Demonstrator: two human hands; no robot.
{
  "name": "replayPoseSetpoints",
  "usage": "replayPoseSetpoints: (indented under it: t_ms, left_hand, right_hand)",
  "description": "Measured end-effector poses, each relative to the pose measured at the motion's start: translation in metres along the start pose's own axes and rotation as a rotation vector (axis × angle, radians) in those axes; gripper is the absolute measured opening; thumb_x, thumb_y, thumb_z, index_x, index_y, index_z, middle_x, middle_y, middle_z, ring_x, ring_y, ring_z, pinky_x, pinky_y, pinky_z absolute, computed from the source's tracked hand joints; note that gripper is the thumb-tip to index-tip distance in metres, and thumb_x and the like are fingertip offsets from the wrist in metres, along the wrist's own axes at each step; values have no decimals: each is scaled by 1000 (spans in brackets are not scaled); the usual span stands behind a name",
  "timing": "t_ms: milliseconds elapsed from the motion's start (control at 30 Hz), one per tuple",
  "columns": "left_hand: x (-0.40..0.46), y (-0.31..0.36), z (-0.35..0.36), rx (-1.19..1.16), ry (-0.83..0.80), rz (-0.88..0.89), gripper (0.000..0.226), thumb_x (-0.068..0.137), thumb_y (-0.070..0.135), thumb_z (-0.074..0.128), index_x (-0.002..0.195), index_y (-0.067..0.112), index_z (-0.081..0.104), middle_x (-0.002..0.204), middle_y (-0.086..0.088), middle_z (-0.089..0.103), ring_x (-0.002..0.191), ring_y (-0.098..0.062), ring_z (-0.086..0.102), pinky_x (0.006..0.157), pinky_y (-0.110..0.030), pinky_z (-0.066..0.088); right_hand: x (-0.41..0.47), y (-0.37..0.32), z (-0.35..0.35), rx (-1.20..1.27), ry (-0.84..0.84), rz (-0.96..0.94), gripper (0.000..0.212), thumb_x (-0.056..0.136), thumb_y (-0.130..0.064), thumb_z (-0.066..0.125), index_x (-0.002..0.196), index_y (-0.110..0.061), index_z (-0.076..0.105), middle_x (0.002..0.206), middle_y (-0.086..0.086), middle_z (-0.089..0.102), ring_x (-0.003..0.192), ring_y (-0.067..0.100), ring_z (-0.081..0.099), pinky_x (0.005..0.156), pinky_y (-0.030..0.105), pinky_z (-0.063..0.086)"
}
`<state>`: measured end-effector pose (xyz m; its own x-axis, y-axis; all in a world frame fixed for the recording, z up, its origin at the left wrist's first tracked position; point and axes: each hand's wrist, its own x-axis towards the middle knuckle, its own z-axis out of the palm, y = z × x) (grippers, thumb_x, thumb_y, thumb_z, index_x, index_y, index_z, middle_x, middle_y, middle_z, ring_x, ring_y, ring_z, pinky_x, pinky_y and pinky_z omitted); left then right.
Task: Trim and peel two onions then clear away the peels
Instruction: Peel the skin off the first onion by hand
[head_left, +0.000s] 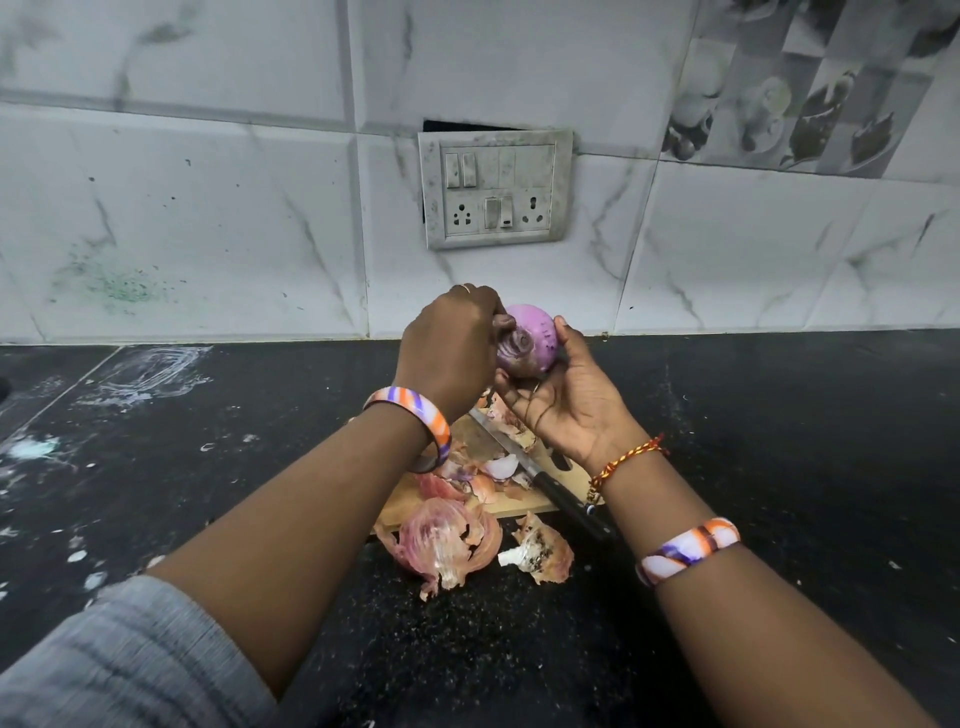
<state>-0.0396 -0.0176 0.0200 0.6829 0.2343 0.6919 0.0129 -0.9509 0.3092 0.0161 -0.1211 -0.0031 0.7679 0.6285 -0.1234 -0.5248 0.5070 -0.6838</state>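
- The round, purple peeled onion (527, 340) was held up in the air between both hands, above the far end of the light wooden cutting board (511, 503) and in front of the tiled wall.
- The right hand (566, 400) cradled the onion from below and the side, palm turned up, its thumb pressed against the onion's right flank and its fingers curled beneath.
- The left hand (449, 353) gripped the onion's left side from above, fingers bent down over it; the fingertips were partly hidden behind the onion.
- The black-handled kitchen knife (540, 478) lay on the cutting board, its blade pointing away toward the wall and its handle running off the board's near right corner, under the right wrist.
- Papery pink and brown onion peels (485, 475) were heaped on the board, left of the knife.
- A large curled pinkish peel (441, 545) rested off the board's near edge on the speckled black stone counter (779, 467), with a brown spotted peel scrap (543, 551) just beside it.
- Striped orange, purple and white bangles circled both wrists; a red and yellow thread was tied on the right wrist.
- Beyond the board, a grimy white switch and socket plate (496, 189) sat in the white marbled wall tiles (208, 208).
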Motion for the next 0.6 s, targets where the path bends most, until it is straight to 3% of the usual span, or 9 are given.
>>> replayPoseSetpoints:
  t_ms: [100,200,267,333,400,467,533,600]
  left_hand:
    - [-5,11,1,187,-95,36,20,86,6,47,105,3,53,109,-17,57,97,-37,55,65,-35,34]
    - [-15,19,4,159,-94,88,19,93,15,42,103,3,52,105,-17,59,94,-36,56,64,-33,31]
    - [-12,16,5,-2,-52,-1,25,94,25,44,83,5,53,83,-15,59,81,-36,56,60,-31,32]
    - [-4,7,4,-189,-39,-158,43,89,35,55,57,10,43,57,-5,47,58,-25,50,52,-28,31]
    - [3,-1,3,-296,-39,-220,44,79,31,68,50,16,39,51,3,42,50,-11,42,44,-15,28]
    - [5,-6,2,-360,-71,-226,32,74,20,73,56,15,47,56,1,49,53,-11,45,47,-12,30]
    - [4,-8,2,-377,-94,-179,10,76,15,70,71,11,62,68,-8,61,63,-19,54,55,-22,35]
    - [2,-8,3,-344,-77,-115,11,82,13,63,85,5,71,79,-13,68,70,-22,56,58,-22,32]
  right_hand:
    - [4,2,8,208,43,-26,37,95,-35,46,94,0,56,91,22,60,75,25,63,60,33,57]
    - [10,-11,9,329,117,-70,43,97,-36,42,94,4,55,87,23,57,63,22,61,43,26,54]
    - [8,-18,6,275,139,-76,41,96,-37,43,93,3,55,90,23,57,71,24,59,44,27,55]
    - [4,-18,3,185,137,-30,39,93,-38,49,95,1,55,92,23,58,76,26,59,53,31,57]
    - [1,-16,0,117,135,9,42,89,-40,52,100,1,55,93,22,59,76,25,59,56,28,56]
    - [0,-12,0,121,118,20,44,89,-40,52,105,1,55,92,22,59,71,24,61,55,25,56]
    - [1,-11,1,166,81,11,43,90,-37,53,110,0,54,93,23,59,67,25,64,55,26,56]
    - [3,-10,1,168,51,-6,41,89,-32,55,115,-1,53,98,23,59,74,29,64,55,29,58]
